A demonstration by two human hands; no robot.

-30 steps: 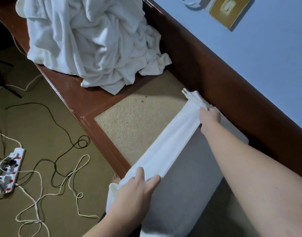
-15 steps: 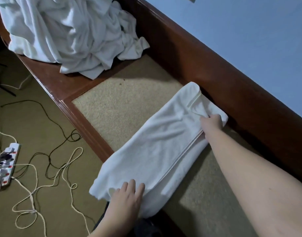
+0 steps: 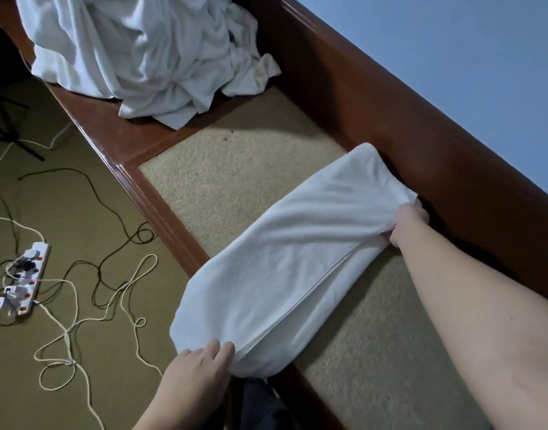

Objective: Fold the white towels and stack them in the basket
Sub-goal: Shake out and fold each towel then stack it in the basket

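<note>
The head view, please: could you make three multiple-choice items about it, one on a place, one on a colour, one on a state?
1. Where does the unfolded towel pile lie?
A. at the far end of the wooden platform
B. on the floor beside the power strip
C. under the person's right arm

2. What colour is the wall?
A. green
B. light blue
C. red

3. How is the folded towel held?
A. by no hand
B. by the left hand only
C. left hand at the near end, right hand at the far end

Answers: 1 A, the pile rests on the wood at top left. 2 B, the wall shows pale blue. 3 C, a hand is at each end.
</note>
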